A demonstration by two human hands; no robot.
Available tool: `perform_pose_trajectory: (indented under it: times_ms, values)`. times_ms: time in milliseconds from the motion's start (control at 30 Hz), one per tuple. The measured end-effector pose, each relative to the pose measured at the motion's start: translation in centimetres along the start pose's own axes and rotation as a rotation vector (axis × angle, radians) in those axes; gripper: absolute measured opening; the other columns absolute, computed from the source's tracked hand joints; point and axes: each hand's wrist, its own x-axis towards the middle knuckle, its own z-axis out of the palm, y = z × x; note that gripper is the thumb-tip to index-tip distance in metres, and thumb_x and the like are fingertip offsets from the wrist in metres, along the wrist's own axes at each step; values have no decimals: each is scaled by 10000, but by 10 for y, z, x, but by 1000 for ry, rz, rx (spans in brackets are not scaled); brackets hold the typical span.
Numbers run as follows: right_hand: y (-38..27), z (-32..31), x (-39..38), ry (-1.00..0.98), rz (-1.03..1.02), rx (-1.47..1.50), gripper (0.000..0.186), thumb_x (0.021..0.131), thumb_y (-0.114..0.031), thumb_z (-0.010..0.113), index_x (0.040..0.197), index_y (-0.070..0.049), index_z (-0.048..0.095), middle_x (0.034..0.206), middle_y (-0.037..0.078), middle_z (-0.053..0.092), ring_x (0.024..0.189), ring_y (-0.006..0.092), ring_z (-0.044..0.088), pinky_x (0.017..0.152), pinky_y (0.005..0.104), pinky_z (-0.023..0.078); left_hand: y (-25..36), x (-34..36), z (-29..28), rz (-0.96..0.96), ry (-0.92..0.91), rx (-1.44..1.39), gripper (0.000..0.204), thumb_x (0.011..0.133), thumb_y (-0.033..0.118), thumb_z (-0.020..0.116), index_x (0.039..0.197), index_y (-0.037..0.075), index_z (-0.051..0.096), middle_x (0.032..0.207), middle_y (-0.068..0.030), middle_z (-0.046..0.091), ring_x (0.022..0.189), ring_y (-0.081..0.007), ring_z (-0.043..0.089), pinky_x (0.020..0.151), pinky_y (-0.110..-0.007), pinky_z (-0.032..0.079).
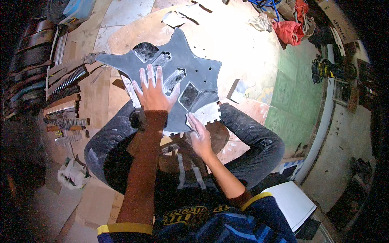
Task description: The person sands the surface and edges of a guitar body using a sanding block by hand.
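Note:
A dark grey electric guitar body (190,56) with pointed horns and several routed cavities lies across my lap, dusted with white powder. My left hand (154,94) rests flat on its face, fingers spread, beside the two pickup cavities. At the near edge, my right hand (200,138) grips the guitar body, with fingers along the rim; its underside fingers are hidden. A white jigsaw-edged foam mat (210,113) shows beneath the body. The dark square cavity (188,95) lies just beyond my right fingertips.
Several files and saw-toothed tools (67,106) lie in a row on the left. A small dark-edged block (234,90) sits right of the body. Beyond are a red cloth bag (288,33) and blue cables (265,5). A white board (289,204) stands at lower right.

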Motion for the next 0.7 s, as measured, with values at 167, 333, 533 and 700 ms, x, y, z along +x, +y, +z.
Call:
perform_pose_trajectory:
  times_ms: [167,333,533,700]
  values:
    - [-7,-7,-11,-81,-199,-520,720,762,142,473,1444,-86,458,1385,213,534,1246,359,552,1063,385,426,0,0,1,-6,6,6,791,801,533,677,1454,141,463,1569,-142,340,1470,-359,242,1152,-640,143]
    - [-5,-3,-13,-20,-235,-635,728,741,117,507,1439,-85,466,1430,193,499,1210,369,568,1005,446,456,1,0,2,-1,19,2,776,808,550,658,1439,131,488,1557,-151,359,1466,-363,255,1151,-633,142]
    - [-12,7,-2,-18,-221,-687,713,732,104,544,1425,-52,475,1454,210,466,1134,387,601,1026,476,426,-2,0,5,-6,30,6,775,815,578,633,1433,129,502,1546,-157,379,1463,-361,264,1155,-622,134]
    - [-12,3,-13,-62,-208,-712,696,738,100,570,1417,-22,476,1443,236,469,1129,405,596,1097,448,375,-1,0,4,-8,12,23,774,813,575,635,1431,127,505,1545,-155,381,1463,-361,265,1157,-617,131]
